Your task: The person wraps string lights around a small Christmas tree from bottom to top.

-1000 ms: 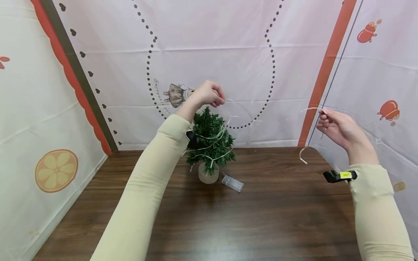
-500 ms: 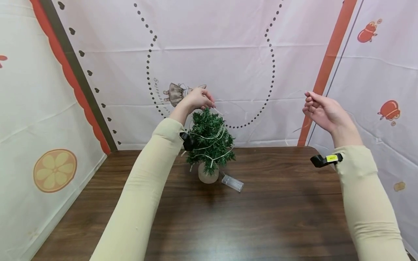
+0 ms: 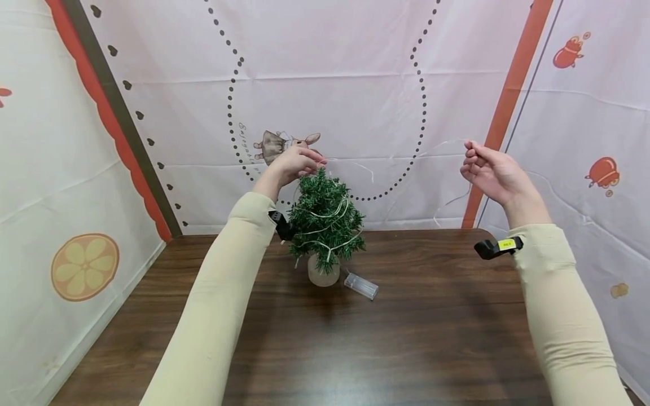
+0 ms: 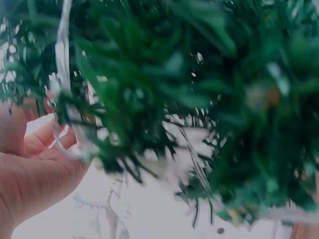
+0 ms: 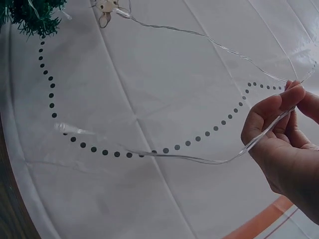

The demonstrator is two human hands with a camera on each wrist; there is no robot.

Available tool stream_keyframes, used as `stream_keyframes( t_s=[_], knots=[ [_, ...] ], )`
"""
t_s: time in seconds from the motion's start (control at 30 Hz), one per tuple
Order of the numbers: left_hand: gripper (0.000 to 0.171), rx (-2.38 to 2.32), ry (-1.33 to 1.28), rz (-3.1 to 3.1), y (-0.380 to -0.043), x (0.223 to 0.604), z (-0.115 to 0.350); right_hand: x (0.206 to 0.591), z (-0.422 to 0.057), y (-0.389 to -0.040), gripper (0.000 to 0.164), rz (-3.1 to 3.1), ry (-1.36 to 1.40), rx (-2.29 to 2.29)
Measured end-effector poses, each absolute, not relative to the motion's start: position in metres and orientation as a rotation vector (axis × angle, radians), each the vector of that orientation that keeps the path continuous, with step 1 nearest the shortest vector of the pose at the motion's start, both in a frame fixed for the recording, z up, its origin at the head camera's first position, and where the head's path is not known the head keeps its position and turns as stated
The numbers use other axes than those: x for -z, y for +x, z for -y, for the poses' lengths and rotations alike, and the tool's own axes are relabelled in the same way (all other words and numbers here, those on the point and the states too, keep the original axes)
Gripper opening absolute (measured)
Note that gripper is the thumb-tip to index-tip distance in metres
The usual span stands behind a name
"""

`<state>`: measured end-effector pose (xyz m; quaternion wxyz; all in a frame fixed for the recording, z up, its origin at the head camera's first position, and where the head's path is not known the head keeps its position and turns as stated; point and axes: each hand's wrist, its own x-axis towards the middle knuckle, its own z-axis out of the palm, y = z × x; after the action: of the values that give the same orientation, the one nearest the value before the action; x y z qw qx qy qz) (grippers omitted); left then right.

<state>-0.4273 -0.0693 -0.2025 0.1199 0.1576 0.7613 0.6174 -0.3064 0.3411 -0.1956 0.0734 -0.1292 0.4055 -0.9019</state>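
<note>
A small green artificial Christmas tree [image 3: 327,220] stands in a pale round pot [image 3: 323,273], with string lights [image 3: 325,243] looped around its branches. At its tip, my left hand [image 3: 297,163] bends its fingers around the light wire. Branches fill the left wrist view and partly hide that left hand [image 4: 45,169]; its fingertips cannot be seen clearly. Out to the right, my right hand [image 3: 495,172] is raised and pinches the clear wire between thumb and fingers. In the right wrist view, the wire [image 5: 199,160] hangs from the right hand [image 5: 284,129] in a loose curve with a small bulb.
A clear battery box [image 3: 361,286] lies on the dark wooden table [image 3: 381,344], right of the pot. Behind hangs a pink printed cloth [image 3: 330,51], with more cloth at the left and right sides.
My left hand has moved left and slightly down, closer to the treetop. The right hand has come left and up with the wire. Tree and battery box stay put.
</note>
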Motion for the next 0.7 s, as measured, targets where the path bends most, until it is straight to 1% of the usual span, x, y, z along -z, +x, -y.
stream_keyframes(
  t_s=[0.2, 0.4, 0.6, 0.7],
  knots=[
    [0.036, -1.952, 0.359, -2.079, -0.430, 0.210, 0.077, 0.194, -0.336, -0.309, 0.017, -1.148, -0.397, 2.711],
    [0.036, -2.038, 0.377, -1.945, -0.431, 0.220, 0.088, 0.191, -0.331, -0.311, 0.016, -1.119, -0.419, 2.713],
    [0.020, -2.081, 0.436, -1.787, -0.430, 0.228, 0.105, 0.188, -0.323, -0.308, 0.016, -1.176, -0.404, 2.714],
    [0.017, -2.121, 0.469, -1.713, -0.430, 0.232, 0.111, 0.186, -0.320, -0.307, 0.016, -1.188, -0.420, 2.707]
  ],
)
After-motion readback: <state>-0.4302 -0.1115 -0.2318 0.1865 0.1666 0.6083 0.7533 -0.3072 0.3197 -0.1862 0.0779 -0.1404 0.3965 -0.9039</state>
